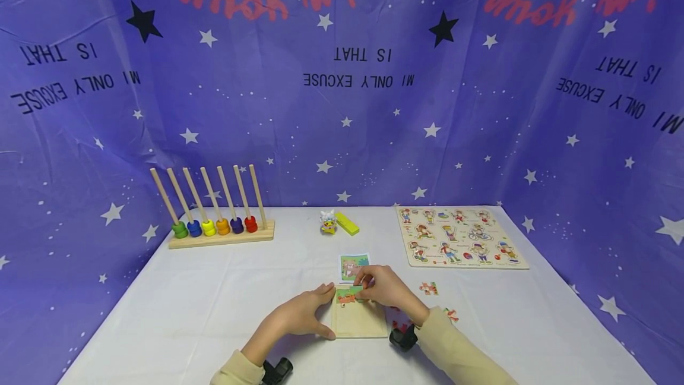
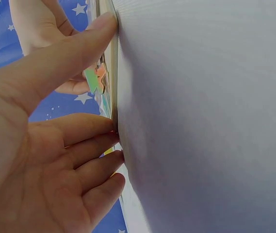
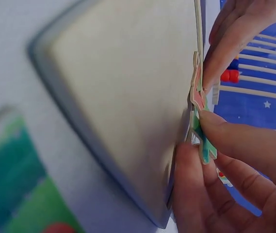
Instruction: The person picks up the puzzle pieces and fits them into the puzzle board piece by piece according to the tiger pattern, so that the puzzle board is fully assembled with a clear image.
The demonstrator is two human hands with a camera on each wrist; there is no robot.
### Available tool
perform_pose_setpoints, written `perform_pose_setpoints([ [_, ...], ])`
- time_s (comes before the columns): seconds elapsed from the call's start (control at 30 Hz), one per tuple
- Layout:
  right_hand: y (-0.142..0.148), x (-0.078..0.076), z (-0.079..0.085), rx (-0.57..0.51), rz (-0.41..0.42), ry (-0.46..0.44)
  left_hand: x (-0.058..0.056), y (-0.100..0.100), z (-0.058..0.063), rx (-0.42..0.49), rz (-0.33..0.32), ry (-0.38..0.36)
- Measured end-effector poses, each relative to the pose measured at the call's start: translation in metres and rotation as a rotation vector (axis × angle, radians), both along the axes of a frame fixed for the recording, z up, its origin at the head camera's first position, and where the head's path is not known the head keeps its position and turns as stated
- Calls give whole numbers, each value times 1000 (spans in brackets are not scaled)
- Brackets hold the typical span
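Note:
A square wooden puzzle tray [image 1: 359, 321] lies on the table, with joined green-and-orange puzzle pieces [image 1: 345, 297] in its upper left corner. My left hand [image 1: 306, 312] rests along the tray's left edge, thumb near the lower corner and fingertips by the upper one. In the left wrist view those fingers look nearly straight against the rim. Between thumb and fingers, my right hand [image 1: 389, 286] pinches a green puzzle piece [image 3: 203, 141] at the tray's top, beside the joined pieces. Whether it is seated cannot be told. Just behind the tray lies a picture card [image 1: 352, 266] showing a bear.
Loose puzzle pieces [image 1: 428, 288] lie right of the tray, some partly behind the right wrist. A peg board [image 1: 465, 239] with figures stands back right. Farther back are a small toy figure [image 1: 328, 223] and a yellow block [image 1: 348, 223]. A bead rack [image 1: 221, 241] stands back left.

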State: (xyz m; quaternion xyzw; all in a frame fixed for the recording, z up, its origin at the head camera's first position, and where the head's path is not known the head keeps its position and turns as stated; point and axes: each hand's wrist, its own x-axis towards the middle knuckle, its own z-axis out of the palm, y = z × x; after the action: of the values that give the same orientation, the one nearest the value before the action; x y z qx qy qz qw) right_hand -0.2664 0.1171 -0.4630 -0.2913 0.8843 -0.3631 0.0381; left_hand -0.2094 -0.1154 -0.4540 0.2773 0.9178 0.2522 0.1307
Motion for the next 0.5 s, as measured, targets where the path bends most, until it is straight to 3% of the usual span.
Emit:
perform_pose_setpoints([
  [0.5,0,2,2,44,3,24,0,0,-1,-8,3,5],
])
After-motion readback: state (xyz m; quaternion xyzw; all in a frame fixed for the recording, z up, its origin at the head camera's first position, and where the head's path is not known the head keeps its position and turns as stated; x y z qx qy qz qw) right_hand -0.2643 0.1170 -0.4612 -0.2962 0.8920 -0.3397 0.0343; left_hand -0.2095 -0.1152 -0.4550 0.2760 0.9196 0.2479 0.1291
